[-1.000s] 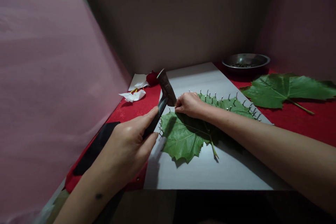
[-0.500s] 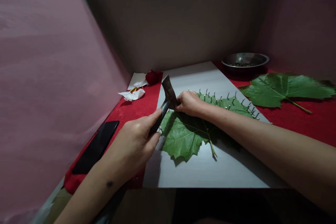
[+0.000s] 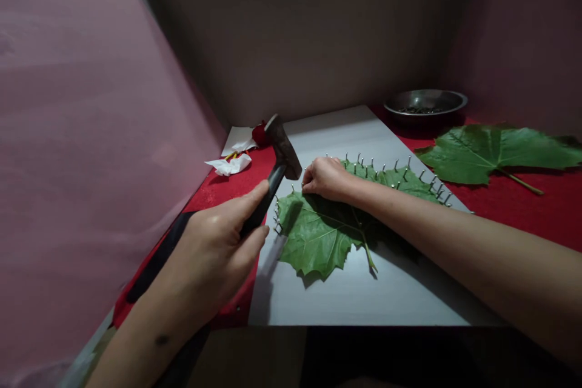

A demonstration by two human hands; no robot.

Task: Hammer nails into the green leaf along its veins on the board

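Observation:
My left hand (image 3: pixel 227 233) is wrapped round the dark handle of a hammer (image 3: pixel 282 147), whose head is raised above the board, left of my other hand. My right hand (image 3: pixel 326 179) pinches at the upper edge of a green leaf (image 3: pixel 316 236); a small nail (image 3: pixel 304 185) shows at its fingertips. The leaf lies on a white board (image 3: pixel 336 303), its stem toward the front edge. Several upright nails (image 3: pixel 404 174) stand along the leaf's far and right edges, and others (image 3: pixel 277 215) at its left edge.
A metal bowl (image 3: pixel 425 104) with small metal pieces stands at the back right on red cloth (image 3: pixel 545 212). Before it lies another leaf (image 3: pixel 495 151). To the left are crumpled white tissue (image 3: pixel 231 165), a red object (image 3: pixel 260 134) and a dark phone (image 3: pixel 157 257), partly behind my left arm.
The hammer and my left hand have moved back to the left, away from my right hand, uncovering the nails at the leaf's left edge. My right hand has hardly moved.

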